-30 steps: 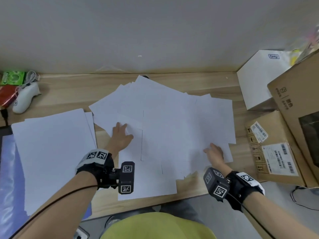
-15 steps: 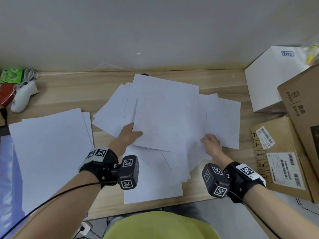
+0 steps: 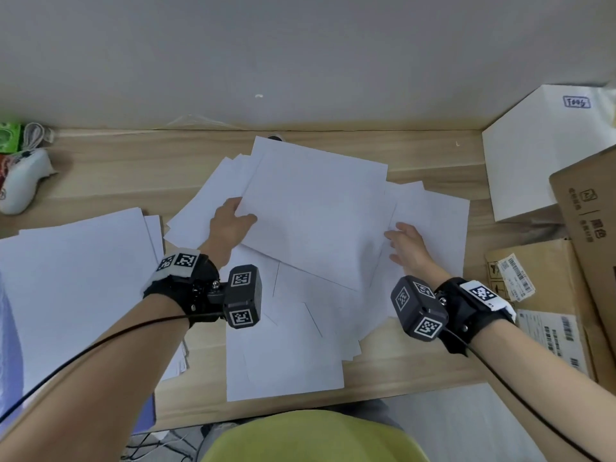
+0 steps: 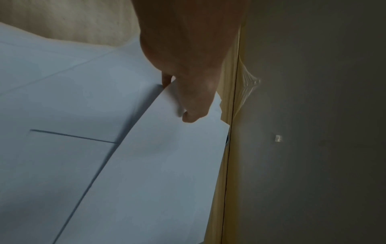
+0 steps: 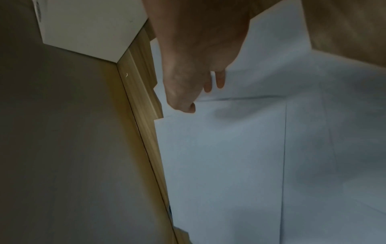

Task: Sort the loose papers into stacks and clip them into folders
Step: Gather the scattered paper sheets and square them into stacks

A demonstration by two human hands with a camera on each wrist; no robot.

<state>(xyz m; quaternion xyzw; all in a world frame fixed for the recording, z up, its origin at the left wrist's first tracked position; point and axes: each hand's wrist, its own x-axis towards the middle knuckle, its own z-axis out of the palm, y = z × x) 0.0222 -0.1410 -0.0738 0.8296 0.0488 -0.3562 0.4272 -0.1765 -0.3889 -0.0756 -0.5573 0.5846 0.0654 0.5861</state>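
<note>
While left hand [image 3: 230, 225] pinches lifted sheet [image 3: 316, 211] at its left edge, right hand [image 3: 408, 246] hovers slack-fingered, empty, beside its right edge; sheet spans between hands.

Two hands: the left hand [image 3: 230, 224] and the right hand [image 3: 407, 245], each with one black wrist camera block. Loose white sheets [image 3: 293, 345] in the spread around the lifted sheet [image 3: 316, 215]: too many overlap to count (at least ten edges show). One gathered stack [image 3: 76, 278] left of the spread. Three cardboard boxes [image 3: 550, 285] and one white box [image 3: 533, 155] to its right. One white controller [image 3: 20, 181] far left
</note>
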